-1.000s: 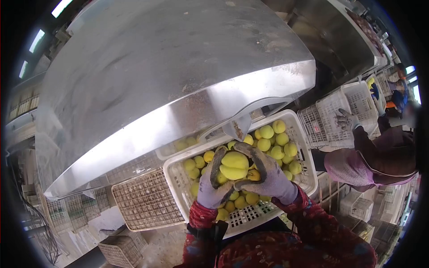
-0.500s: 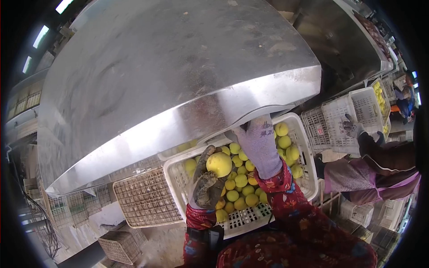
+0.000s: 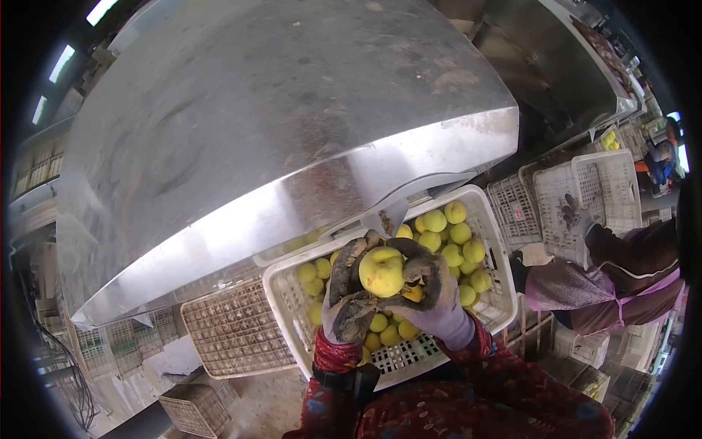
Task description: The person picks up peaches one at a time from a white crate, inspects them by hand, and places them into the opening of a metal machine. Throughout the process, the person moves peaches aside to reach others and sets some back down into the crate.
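Right hand (image 3: 435, 296) back down from steel table (image 3: 256, 132) edge, rejoins left hand (image 3: 349, 304). Both gloved hands curl around 1 yellow fruit (image 3: 381, 271), held just above white crate (image 3: 406, 360) of fruit. Fruit now secured 2-handed.

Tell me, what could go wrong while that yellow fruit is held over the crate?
The yellow fruit is gripped by the left hand and right hand above the full white crate; a slip could bruise it and the ones below. The pointed metal piece under the steel table edge hangs close and might nick a hand.
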Demonstrator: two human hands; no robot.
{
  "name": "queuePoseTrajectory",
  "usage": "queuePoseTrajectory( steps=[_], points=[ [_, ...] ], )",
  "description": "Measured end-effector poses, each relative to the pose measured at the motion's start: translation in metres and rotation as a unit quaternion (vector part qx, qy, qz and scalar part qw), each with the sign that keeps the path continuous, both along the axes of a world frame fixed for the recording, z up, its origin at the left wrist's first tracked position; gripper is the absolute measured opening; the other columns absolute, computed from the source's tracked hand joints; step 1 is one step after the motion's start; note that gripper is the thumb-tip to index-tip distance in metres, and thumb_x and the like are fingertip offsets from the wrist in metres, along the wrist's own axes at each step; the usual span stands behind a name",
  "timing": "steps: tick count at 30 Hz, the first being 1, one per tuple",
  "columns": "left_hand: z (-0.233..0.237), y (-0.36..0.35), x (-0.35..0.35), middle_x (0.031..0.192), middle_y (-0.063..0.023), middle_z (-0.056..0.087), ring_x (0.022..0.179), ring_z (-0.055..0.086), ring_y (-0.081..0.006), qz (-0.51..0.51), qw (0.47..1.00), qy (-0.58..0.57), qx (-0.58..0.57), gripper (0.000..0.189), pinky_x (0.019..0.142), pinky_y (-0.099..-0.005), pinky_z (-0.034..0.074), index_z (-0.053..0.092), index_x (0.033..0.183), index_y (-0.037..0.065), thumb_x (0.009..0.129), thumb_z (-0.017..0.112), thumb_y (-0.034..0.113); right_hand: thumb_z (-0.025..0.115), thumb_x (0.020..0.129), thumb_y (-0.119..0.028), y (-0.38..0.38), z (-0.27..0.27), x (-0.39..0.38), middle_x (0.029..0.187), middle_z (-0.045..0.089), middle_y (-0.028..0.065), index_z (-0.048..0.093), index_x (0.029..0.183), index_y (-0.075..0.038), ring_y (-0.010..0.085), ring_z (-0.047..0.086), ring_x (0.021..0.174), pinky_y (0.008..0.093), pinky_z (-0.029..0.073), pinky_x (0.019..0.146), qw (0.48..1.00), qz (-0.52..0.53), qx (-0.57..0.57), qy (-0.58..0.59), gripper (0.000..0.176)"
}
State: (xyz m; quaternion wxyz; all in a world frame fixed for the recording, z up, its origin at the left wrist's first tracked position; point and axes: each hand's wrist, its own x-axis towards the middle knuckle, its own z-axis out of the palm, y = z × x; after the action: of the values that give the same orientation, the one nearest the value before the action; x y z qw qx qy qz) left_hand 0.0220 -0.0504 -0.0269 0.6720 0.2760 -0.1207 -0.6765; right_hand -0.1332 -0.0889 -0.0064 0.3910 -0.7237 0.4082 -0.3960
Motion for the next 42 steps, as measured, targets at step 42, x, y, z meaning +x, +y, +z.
queuePoseTrajectory(
  steps=[42],
  points=[
    [-0.192,0.041,-0.02,0.124,-0.0148,0.059,0.113,0.061,-0.0299,-0.176,0.876,-0.417,0.165,0.051,0.092,-0.0432,0.055,0.05,0.129,0.004,0.084,0.072,0.016,0.069,0.078,-0.036,-0.036,-0.186,-0.032,0.106,0.059,0.015,0.054,0.114,-0.006,0.0277,0.065,0.093,0.0364,0.055,0.062,0.738,0.102,-0.055,0.665,0.049]
  ],
)
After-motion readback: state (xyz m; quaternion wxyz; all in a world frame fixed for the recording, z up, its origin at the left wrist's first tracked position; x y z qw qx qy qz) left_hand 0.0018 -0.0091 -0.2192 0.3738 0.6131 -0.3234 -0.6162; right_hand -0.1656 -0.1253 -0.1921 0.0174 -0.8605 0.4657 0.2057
